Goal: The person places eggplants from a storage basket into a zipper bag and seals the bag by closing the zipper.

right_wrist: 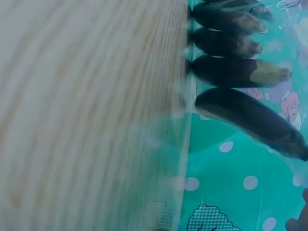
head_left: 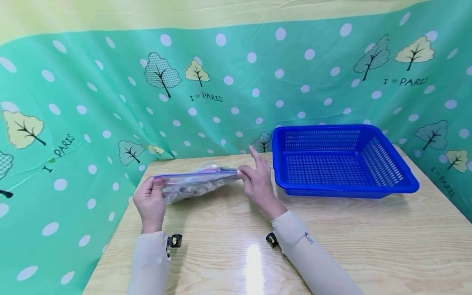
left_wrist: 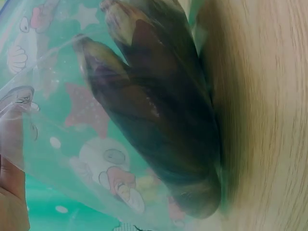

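A clear zip bag (head_left: 199,186) with cartoon prints and a blue-purple zip edge is held stretched sideways over the table's left half. Inside it are several dark, elongated pieces that look like small eggplants (left_wrist: 159,120), with paler tan ends; the right wrist view shows these eggplants (right_wrist: 250,118) side by side. My left hand (head_left: 152,207) pinches the left end of the zip edge between thumb and curled fingers. At the right end, my right hand (head_left: 259,186) pinches the edge with thumb and finger, another finger pointing up.
A blue slotted plastic basket (head_left: 335,188) stands on the wooden table (head_left: 221,229) to the right of my right hand. Behind the table hangs a green curtain (head_left: 221,61) with white dots and trees.
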`<action>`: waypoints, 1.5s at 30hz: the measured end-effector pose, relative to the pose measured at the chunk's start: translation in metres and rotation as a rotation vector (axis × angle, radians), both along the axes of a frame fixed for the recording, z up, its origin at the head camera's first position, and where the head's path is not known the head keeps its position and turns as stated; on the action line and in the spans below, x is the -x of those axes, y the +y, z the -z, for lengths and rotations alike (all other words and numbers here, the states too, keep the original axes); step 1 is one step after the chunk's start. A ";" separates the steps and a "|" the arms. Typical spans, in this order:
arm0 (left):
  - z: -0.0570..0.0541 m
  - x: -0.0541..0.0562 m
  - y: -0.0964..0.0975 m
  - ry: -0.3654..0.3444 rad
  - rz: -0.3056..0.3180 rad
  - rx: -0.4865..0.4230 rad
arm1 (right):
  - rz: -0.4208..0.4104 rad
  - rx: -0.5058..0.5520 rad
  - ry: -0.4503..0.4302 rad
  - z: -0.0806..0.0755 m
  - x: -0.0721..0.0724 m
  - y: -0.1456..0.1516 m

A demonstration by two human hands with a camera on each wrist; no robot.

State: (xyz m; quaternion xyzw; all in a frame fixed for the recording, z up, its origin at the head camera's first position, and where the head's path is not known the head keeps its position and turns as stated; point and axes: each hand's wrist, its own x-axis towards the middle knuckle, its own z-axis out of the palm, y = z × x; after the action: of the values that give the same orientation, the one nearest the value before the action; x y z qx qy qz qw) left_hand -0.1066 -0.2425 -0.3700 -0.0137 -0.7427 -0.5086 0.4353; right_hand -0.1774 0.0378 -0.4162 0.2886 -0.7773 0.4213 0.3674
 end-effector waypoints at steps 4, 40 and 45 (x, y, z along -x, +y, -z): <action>-0.002 0.000 -0.004 0.008 -0.023 -0.022 | 0.005 -0.021 0.016 -0.002 0.001 0.003; -0.012 -0.006 -0.011 -0.046 0.026 -0.093 | -0.287 0.094 -0.255 -0.004 0.004 0.019; -0.010 -0.008 -0.013 -0.053 0.025 -0.087 | -0.269 0.094 -0.295 0.000 0.006 0.019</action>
State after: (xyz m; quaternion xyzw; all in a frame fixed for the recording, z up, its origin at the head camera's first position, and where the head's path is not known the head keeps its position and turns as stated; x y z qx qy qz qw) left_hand -0.0985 -0.2559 -0.3599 0.0094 -0.7311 -0.5460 0.4090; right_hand -0.1836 0.0565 -0.4159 0.3077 -0.7567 0.5399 0.2031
